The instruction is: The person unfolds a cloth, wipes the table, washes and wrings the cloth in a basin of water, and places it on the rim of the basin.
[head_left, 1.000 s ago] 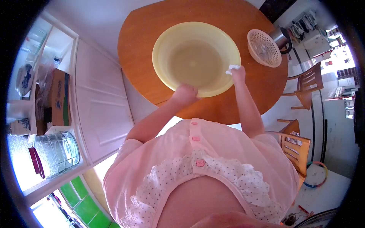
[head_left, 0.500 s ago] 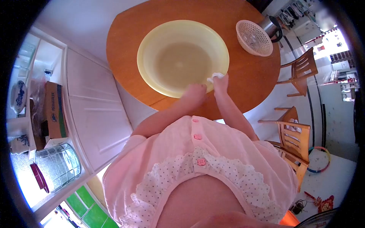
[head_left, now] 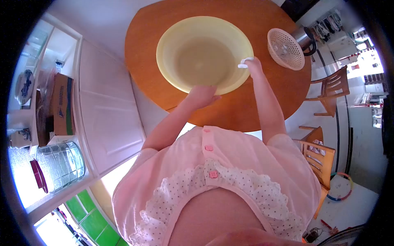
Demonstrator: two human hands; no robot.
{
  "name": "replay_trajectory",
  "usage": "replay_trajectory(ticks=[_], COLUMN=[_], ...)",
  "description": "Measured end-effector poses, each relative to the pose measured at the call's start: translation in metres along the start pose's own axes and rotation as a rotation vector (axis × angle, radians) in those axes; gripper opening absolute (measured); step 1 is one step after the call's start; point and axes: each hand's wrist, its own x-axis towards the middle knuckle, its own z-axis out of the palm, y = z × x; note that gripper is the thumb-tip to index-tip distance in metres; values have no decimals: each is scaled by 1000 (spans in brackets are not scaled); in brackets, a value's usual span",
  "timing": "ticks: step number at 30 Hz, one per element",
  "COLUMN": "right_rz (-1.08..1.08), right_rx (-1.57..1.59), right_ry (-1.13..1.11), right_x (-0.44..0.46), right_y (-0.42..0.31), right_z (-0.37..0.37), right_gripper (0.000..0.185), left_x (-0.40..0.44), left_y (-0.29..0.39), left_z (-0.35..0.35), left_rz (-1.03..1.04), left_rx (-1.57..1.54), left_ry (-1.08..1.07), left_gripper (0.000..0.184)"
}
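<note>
A large pale yellow basin (head_left: 165, 69) with cloudy liquid in its bottom stands on the round wooden table (head_left: 141, 53). At the basin's near rim is my left hand (head_left: 201, 96), its thumb apart from the fingers and nothing seen in it. My right hand (head_left: 253, 65) is closed on a small white cloth (head_left: 245, 62) at the right rim of the basin. Part of the cloth sticks out over the inside of the rim.
Right of the basin sit a pink perforated basket (head_left: 286, 49) with clear items inside and a metal kettle (head_left: 304, 40). Wooden chairs (head_left: 318, 158) stand to the right. A white cabinet (head_left: 106, 106) and shelves with a cardboard box (head_left: 63, 104) are at left.
From half a second ago, my right hand has moved away from my left, up along the right rim with the white cloth. The fingers of my left hand have opened out. The view has shifted.
</note>
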Motion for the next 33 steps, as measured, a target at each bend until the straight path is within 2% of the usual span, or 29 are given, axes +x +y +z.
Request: replay_trajectory(ticks=[3,6,9,10,13,16,19,22,23,25,26,29,31,33], right_rz=[-3,16,-3,66,22,-5,70,-29,25,129,108,69,66,81], right_rx=[-131,-116,-56,-13,143,122,40,41,65,112,114,109,76,-33], right_ry=[13,38,240,250,362,427,339,271,277,284,200,0,-69,-111], right_x=[9,-1,-1,-24,-55,-110,-102,-98,-96,-95,-90,-64,-44,-16], right_y=[-1,7,57,47,63,17,36,41,39,24,23,18,17,14], right_z=[1,7,13,23,45,72,62,57,56,55,50,22,11,-3], right_gripper=[21,25,29,30,29,18,30,30,26,19,18,15,11,17], left_x=[8,12,12,14,27,34,38,36,35,21,11,-18,-33,-38], left_y=[7,7,13,16,31,49,53,47,41,9,-7,-22,-43,-63], left_z=[3,5,6,8,17,24,29,26,22,29,31,-27,-37,-41], left_rz=[-38,-60,-92,-116,-184,-260,-270,-237,-225,-24,74,-41,-38,17], left_rx=[23,70,54,26,-44,-111,-131,-181,-205,-185,-174,-153,-40,22], left_ry=[22,7,-2,-16,-3,55,102,46,17,91,124,-200,-121,-57], left_gripper=[35,34,34,34,28,19,14,19,23,28,31,36,36,37])
